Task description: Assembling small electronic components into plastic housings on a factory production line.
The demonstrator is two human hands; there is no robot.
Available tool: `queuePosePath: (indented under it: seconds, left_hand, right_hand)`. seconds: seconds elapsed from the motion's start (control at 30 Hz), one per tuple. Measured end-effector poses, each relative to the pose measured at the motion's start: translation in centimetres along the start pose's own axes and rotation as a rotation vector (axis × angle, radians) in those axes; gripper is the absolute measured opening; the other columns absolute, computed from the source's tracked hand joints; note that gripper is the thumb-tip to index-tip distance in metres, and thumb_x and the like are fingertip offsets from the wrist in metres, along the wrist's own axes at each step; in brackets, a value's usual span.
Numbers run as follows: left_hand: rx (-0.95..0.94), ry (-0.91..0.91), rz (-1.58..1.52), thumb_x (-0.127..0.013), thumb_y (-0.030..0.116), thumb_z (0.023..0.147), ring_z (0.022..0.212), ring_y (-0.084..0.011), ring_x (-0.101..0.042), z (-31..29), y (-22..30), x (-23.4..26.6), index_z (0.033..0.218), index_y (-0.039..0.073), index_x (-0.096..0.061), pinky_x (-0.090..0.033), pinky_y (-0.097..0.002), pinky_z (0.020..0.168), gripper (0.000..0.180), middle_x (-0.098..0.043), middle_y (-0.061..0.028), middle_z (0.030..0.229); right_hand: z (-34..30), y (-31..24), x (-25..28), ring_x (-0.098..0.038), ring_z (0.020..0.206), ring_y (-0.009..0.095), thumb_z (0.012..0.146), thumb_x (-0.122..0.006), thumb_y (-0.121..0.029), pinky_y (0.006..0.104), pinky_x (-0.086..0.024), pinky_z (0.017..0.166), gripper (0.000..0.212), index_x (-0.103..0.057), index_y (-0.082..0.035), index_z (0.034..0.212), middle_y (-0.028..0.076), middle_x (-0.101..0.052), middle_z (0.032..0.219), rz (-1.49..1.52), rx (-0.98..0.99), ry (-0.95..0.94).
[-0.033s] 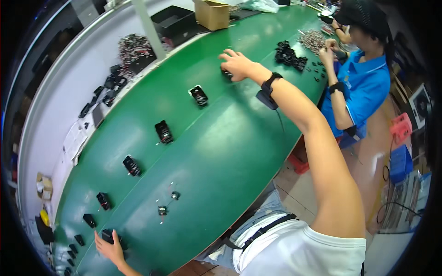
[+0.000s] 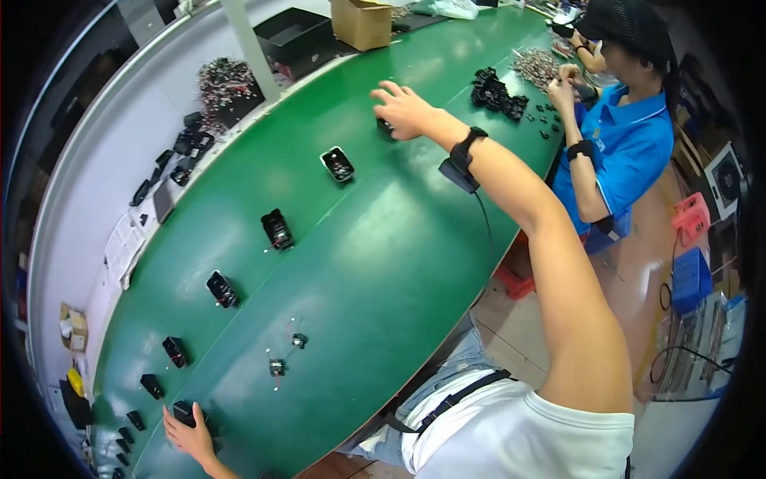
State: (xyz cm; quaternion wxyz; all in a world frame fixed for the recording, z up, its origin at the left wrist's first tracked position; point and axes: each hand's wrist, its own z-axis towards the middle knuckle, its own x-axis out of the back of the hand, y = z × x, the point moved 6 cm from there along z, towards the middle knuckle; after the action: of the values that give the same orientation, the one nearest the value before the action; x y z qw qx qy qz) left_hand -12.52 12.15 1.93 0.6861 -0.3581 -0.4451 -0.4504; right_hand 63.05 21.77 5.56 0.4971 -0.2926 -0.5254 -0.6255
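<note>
My right hand [image 2: 403, 112] reaches far across the green table, its fingers curled over a black housing [image 2: 384, 125] that is mostly hidden under it. My left hand [image 2: 188, 437] rests low at the left, fingers spread beside a black box-shaped housing [image 2: 184, 413]; the thumb side appears to touch it. Between my hands runs a row of open black housings: one with a pale rim [image 2: 337, 164], one with thin wires [image 2: 277, 230], another [image 2: 222, 289] and a smaller-looking one [image 2: 175, 352]. Two small wired parts [image 2: 276, 367] [image 2: 299, 341] lie nearer me.
At the right a co-worker in a blue shirt [image 2: 630, 148] handles something small, beside a heap of black parts [image 2: 499, 94] and a pile of small wired pieces [image 2: 536, 69]. A black bin [image 2: 295, 40] and cardboard box [image 2: 361, 24] stand at the back. More black housings [image 2: 151, 386] continue leftward.
The whole view has shifted slightly, so the table things sit a little further left. Both hands keep nearly the same pose and place.
</note>
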Motion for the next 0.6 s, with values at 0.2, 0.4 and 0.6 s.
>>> queuePosePath:
  seconds: [0.2,0.4,0.6]
  left_hand:
    - [-0.039,-0.02,-0.077,-0.059,0.06,0.083,0.121,-0.0362,-0.047,0.2,-1.7,-2.8,0.141,0.019,-0.043,-0.038,-0.0477,0.1,0.073,-0.05,-0.0126,0.135]
    - [-0.159,0.112,-0.145,-0.07,0.035,0.081,0.115,-0.0364,-0.051,-2.1,0.2,0.0,0.126,0.007,-0.052,-0.041,-0.0459,0.096,0.056,-0.053,-0.0193,0.127]
    - [-0.187,0.066,-0.013,-0.056,0.069,0.081,0.129,-0.0442,-0.035,-3.4,-1.8,1.2,0.138,0.025,-0.049,-0.027,-0.0655,0.1,0.072,-0.049,-0.0166,0.132]
  right_hand:
    - [-5.1,-11.7,7.7,-0.04,0.125,0.039,0.071,-0.075,-0.028,0.0509,-0.038,0.102,0.047,-0.055,-0.009,0.109,0.017,-0.044,0.133,0.677,0.269,0.329]
    - [-9.8,-24.5,9.5,-0.039,0.125,0.042,0.072,-0.076,-0.034,0.0509,-0.037,0.102,0.061,-0.051,-0.005,0.119,0.02,-0.039,0.136,1.078,0.555,0.157]
    - [-10.2,-30.1,10.9,-0.035,0.128,0.041,0.072,-0.077,-0.031,0.0489,-0.039,0.1,0.068,-0.047,-0.005,0.127,0.019,-0.035,0.14,1.245,0.684,0.017]
